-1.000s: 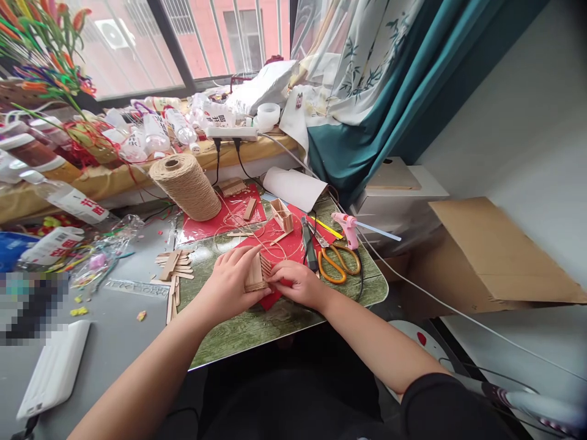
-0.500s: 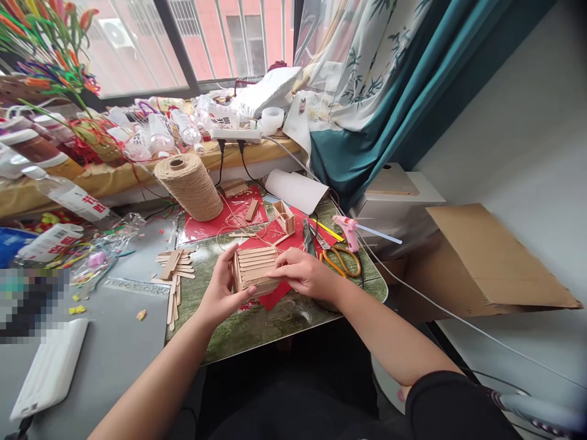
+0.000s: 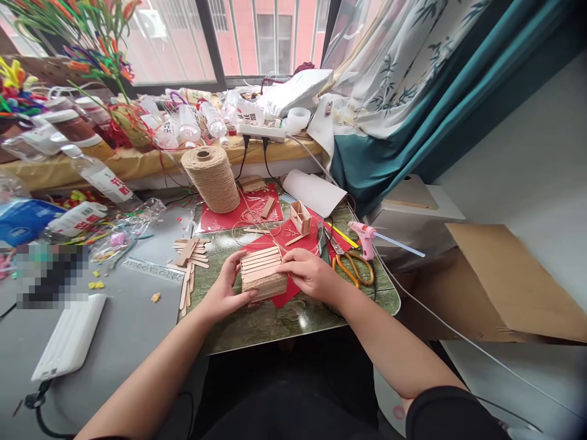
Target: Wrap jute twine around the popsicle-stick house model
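A small box of flat craft sticks [image 3: 259, 264], its front side wound with twine [image 3: 265, 284], is held up over the table. My left hand [image 3: 224, 286] is closed round its left side, thumb along the lower front edge and fingers behind. At the right edge of the box, my right hand [image 3: 308, 273] is closed in a pinch, its fingertips against the top corner; what lies between them is hidden. Loose loops of twine lie behind the box, near the spool of twine [image 3: 211, 180]. A smaller open stick box [image 3: 300, 218] stands behind my right hand.
Right of my hands lie orange-handled scissors [image 3: 353, 270] and a pink glue gun [image 3: 364, 235] with its glue stick sticking out. Loose craft sticks [image 3: 190, 260] and a clear ruler [image 3: 156, 269] lie to the left. A white power strip [image 3: 261, 132] sits on the cluttered windowsill.
The box is tipped so that more of its twine-wound front shows. My right hand remains pinched at its right edge. The whole view has shifted, with things appearing further right.
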### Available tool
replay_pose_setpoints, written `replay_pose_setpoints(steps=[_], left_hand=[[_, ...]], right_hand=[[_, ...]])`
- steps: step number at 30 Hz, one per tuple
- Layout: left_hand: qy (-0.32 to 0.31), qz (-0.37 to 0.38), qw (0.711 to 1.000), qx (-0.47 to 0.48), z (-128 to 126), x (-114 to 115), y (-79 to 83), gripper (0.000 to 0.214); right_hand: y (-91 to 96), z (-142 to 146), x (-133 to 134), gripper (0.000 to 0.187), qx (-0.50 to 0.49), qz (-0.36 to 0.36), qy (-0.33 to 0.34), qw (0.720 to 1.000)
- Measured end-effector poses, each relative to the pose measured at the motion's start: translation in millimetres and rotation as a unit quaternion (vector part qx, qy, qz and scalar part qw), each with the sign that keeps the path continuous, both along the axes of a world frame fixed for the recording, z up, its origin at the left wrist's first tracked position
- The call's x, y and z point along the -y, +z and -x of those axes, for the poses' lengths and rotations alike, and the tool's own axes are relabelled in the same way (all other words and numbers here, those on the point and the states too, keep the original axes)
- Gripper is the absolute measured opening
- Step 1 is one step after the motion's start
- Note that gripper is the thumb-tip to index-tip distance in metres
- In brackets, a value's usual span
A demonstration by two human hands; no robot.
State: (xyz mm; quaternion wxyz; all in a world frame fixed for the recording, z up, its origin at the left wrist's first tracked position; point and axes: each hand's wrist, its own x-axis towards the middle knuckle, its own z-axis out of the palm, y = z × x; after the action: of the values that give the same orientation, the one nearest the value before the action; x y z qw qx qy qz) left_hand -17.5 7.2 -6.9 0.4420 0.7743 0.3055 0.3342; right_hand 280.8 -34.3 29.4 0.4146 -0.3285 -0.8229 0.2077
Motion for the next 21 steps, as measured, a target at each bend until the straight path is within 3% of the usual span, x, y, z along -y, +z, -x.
replay_pose_setpoints(steps=[2,5,9,21], left_hand=[[0.038,-0.077,0.996,-0.038,-0.2,3.9,8.8,0.077],[0.076,-0.234,0.966,-0.082,-2.5,9.4,24.9,0.058],[0.014,-0.375,0.920,-0.112,-6.4,11.5,35.2,0.041],[0.014,-0.390,0.917,-0.087,-6.7,8.3,28.8,0.047]], right_hand=[[-0.6,1.9,1.1,0.031,-0.006,0.006,-0.009,1.000],[-1.6,3.2,3.7,0.032,-0.014,0.006,-0.015,1.000],[-4.5,3.3,7.0,0.034,-0.028,0.002,-0.015,0.999],[-12.1,2.4,17.4,0.035,-0.044,-0.001,-0.047,0.998]])
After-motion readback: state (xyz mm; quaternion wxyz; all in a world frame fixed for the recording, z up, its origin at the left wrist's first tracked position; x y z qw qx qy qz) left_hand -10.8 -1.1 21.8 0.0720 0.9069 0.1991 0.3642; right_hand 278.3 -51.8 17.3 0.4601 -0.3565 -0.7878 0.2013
